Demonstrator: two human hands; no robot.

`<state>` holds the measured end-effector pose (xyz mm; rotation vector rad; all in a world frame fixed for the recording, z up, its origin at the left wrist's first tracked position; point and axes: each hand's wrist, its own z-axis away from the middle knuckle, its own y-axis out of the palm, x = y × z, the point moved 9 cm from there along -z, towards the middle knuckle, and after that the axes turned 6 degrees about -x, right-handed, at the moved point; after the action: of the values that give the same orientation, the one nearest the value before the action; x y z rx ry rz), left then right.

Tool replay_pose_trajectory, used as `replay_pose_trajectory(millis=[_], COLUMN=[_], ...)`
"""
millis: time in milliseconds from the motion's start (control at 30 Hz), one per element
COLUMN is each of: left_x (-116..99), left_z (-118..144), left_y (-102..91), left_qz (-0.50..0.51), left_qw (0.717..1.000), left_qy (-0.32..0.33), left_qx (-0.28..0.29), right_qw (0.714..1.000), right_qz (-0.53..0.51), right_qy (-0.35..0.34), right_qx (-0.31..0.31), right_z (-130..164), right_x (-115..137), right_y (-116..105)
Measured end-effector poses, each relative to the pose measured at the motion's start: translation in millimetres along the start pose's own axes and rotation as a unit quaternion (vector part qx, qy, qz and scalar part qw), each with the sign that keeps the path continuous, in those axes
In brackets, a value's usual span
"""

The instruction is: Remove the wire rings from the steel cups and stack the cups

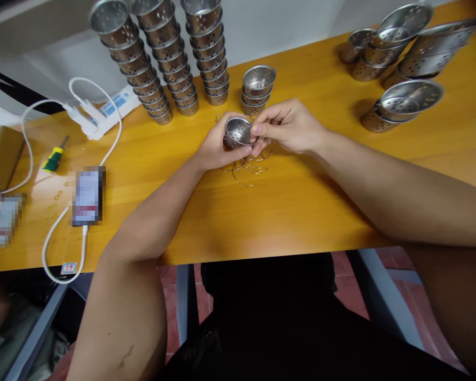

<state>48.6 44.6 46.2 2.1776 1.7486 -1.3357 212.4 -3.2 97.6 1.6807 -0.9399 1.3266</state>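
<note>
My left hand (pixel 218 145) is wrapped round a small perforated metal cup (pixel 237 133), whose open mouth tilts up toward me. At the cup's right rim, my right hand (pixel 280 127) pinches with thumb and forefinger. A thin wire shows across the cup's mouth and runs toward that pinch, so the fingers appear closed on the wire. Several loose curved wires (pixel 248 172) lie on the table just below my hands. Right behind my hands stands a short stack of perforated cups (pixel 258 87).
Tall nested cup stacks (pixel 184 63) rise along the wall. More perforated cups (pixel 396 103) sit at right. On the left are a power strip (pixel 109 114), a phone (pixel 88 196) on a white cable, and a green-yellow screwdriver (pixel 55 156). The wooden table's (pixel 262 233) edge faces me.
</note>
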Motion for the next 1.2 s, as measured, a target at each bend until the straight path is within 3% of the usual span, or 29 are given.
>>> replay_pose_trajectory(millis=[200, 467, 767, 1200], left_x=[-1, 3, 6, 7], left_z=[-2, 0, 0, -2], left_y=[-0.2, -4.5, -2.5, -5.6], left_qz=[0.008, -0.011, 0.007, 0.007], left_qw=[1.000, 1.000, 1.000, 0.999], left_qy=[-0.008, -0.009, -0.014, -0.036], left_qx=[-0.004, -0.014, -0.014, -0.012], right_qw=[1.000, 1.000, 0.999, 1.000], right_qz=[0.010, 0.005, -0.039, -0.019], right_qy=[0.004, -0.020, 0.018, 0.021], right_qx=[-0.026, -0.023, -0.014, 0.008], right_z=[0, -2, 0, 4], right_x=[1, -3, -8, -5], right_y=[-2, -1, -2, 4])
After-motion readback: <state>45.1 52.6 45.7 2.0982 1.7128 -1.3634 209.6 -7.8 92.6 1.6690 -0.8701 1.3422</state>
